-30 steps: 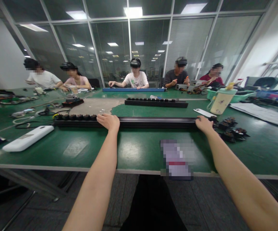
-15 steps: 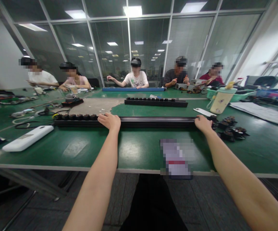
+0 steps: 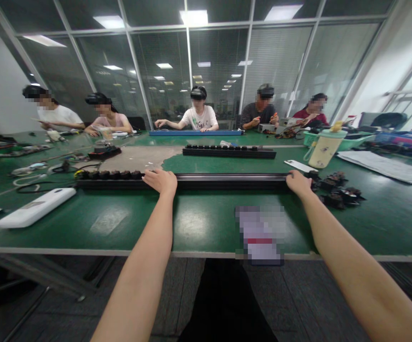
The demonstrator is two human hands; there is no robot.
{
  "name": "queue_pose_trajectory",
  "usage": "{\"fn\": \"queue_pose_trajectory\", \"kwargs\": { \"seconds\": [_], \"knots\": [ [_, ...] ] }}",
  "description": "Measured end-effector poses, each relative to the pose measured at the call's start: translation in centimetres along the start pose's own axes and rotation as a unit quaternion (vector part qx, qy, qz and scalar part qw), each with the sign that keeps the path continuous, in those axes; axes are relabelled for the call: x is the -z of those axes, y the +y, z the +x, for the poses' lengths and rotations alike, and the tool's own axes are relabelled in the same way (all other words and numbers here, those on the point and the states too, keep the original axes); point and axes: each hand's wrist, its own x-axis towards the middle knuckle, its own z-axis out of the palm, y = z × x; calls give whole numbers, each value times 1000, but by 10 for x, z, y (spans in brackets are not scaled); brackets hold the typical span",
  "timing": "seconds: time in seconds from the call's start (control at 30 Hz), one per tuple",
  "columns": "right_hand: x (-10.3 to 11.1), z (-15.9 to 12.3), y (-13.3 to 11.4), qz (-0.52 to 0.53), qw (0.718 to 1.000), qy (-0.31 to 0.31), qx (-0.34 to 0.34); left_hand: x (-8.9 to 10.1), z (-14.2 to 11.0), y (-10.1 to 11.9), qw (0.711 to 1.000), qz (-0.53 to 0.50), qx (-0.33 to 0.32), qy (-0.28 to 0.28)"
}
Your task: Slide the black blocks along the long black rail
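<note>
The black rail (image 3: 227,182) lies lengthwise across the green table (image 3: 206,232), in front of the person, and serves as the reference for all positions below. A row of small black blocks (image 3: 111,175) sits along the top of the rail's left part.

The left hand (image 3: 161,181) rests on the rail at the right end of the block row, with its fingers reaching onto the last block. The right hand (image 3: 299,183) is at the rail's right end, with its fingers bent over the top edge. The undersides of both hands are hidden; it cannot be determined whether either is clamped on the rail or only pressing against it.

Loose black parts (image 3: 339,192) lie in a pile just beyond the rail's right end. A second rail (image 3: 229,153), also carrying blocks, lies behind the rail, apart from it. A white phone (image 3: 301,166) and a cup (image 3: 327,149) are behind its right end. A white case (image 3: 36,207) lies in front of its left end.
</note>
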Motion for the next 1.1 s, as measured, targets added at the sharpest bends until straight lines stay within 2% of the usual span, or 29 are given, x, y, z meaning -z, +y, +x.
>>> {"fn": "queue_pose_trajectory", "kwargs": {
  "seconds": [0.23, 0.57, 1.1],
  "knots": [
    [3, -2, -2, -4, 1000, -19, -8, 0, 0, 2, 1000, -4, 3, -2],
    [2, -1, -1, -3, 1000, -1, -1, -2, 3, 4, 1000, 20, 18, -12],
    [0, 2, 2, -3, 1000, -13, -4, 2, 2, 6, 998, 42, 23, -27]
  ]
}}
